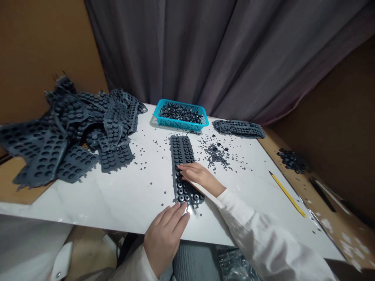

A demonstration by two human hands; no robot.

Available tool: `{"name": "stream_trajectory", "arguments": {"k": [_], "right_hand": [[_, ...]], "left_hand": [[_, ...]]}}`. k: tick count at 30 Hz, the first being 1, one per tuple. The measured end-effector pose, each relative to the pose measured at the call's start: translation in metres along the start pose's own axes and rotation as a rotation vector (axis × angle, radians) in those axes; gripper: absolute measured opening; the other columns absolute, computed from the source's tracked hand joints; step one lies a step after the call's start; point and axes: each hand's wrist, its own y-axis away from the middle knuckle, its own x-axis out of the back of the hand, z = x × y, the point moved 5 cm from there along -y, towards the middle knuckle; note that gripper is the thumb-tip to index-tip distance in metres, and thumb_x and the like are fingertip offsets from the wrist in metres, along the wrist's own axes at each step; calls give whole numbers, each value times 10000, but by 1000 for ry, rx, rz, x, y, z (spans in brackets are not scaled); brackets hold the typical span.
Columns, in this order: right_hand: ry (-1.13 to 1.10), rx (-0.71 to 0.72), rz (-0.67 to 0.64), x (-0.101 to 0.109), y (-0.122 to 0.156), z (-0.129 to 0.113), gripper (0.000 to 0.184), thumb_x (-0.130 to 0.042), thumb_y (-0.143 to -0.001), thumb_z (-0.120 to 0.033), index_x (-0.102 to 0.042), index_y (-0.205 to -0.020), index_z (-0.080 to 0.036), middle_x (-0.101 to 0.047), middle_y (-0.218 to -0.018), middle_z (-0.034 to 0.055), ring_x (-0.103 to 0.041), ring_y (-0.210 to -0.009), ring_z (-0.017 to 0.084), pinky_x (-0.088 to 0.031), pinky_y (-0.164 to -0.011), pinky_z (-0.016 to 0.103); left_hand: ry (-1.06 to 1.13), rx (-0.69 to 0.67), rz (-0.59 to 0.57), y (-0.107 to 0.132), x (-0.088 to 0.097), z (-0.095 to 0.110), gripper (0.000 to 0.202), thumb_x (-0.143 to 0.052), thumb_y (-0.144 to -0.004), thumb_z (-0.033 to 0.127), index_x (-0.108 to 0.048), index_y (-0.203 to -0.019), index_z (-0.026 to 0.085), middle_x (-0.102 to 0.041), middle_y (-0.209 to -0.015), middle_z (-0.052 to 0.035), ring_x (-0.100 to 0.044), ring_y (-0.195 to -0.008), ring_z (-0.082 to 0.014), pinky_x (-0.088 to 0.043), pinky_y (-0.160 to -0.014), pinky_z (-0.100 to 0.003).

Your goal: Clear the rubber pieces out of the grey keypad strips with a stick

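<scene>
A long dark rubber sheet (182, 146) with rows of round, ring-shaped pieces lies lengthwise before me on the white table. My left hand (165, 234) is open, its fingers stretched out and the tips at the sheet's near edge. Over the sheet's middle is my right hand (202, 176), fingers drawn together and tips close to a row of rings. A pale narrow strip (205, 192) runs along the underside of this hand; whether it is a tool held there I cannot tell. The right palm and some of the rings under it are hidden.
Behind the sheet stands a blue basket (181, 125) of small dark parts. Moulded rubber sheets (88, 121) are heaped at left; more sheets (238, 128) lie at back right. Small dark discs (216, 155) are scattered nearby. A yellow pencil-like stick (287, 194) lies right, beyond it a dark pile (291, 160).
</scene>
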Motion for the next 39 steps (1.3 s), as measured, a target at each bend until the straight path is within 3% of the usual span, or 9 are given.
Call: {"name": "stream_trajectory", "arguments": {"k": [3,8,17,24,29,33,36,39], "right_hand": [[44,41,-42,3,-5,5,157,-464,-918,-184,-609,-977,-184,-613,-1227,115,-549,-1164,243,-488,-950,427],[-114,-132,121,17,-10,17,152,-459,-919,-211,-589,-997,-196,-632,-1183,113,-571,-1131,215,-499,-939,405],[-311,-159,232,6,-1,12,99,-564,-859,-243,-627,-926,-206,-687,-1028,111,-641,-949,203,-523,-847,383],[-66,-27,57,4,-8,8,104,-527,-882,-228,-610,-921,-181,-652,-1158,112,-564,-1136,228,-505,-925,400],[184,108,-73,-1,-14,9,159,-435,-931,-197,-591,-930,-166,-609,-1228,133,-589,-1101,234,-515,-892,411],[151,-38,22,6,-17,24,141,-429,-928,-172,-568,-953,-174,-577,-1262,153,-616,-1035,228,-510,-879,431],[-65,-196,107,10,-16,32,108,-459,-918,-213,-554,-967,-194,-613,-1210,136,-605,-1079,217,-506,-901,411],[-275,-234,85,7,-13,29,105,-489,-909,-254,-553,-978,-207,-600,-1234,114,-552,-1169,206,-479,-950,400]], "left_hand": [[5,-5,6,0,1,0,388,-308,-875,76,-644,-1029,194,-650,-1150,6,-578,-1037,-162,-428,-892,-304],[9,1,23,0,2,1,404,-311,-850,51,-646,-1032,187,-652,-1145,3,-577,-1041,-166,-419,-900,-309],[-2,-3,6,1,1,1,387,-318,-863,71,-645,-1030,194,-645,-1160,4,-580,-1046,-166,-426,-899,-308],[-15,-12,6,0,2,0,372,-332,-859,80,-644,-1025,198,-647,-1157,10,-583,-1036,-161,-428,-902,-296],[0,7,8,3,-1,0,383,-327,-852,79,-639,-1034,203,-639,-1169,10,-568,-1057,-160,-414,-923,-296],[12,13,29,5,-2,0,399,-325,-836,66,-641,-1040,199,-635,-1176,6,-560,-1067,-157,-401,-946,-294],[-5,-16,3,4,-2,0,398,-345,-821,64,-637,-1056,198,-632,-1181,4,-559,-1071,-157,-411,-940,-287],[-15,-21,2,3,0,-1,395,-348,-820,65,-636,-1056,196,-635,-1177,3,-568,-1060,-162,-419,-927,-293]]}}
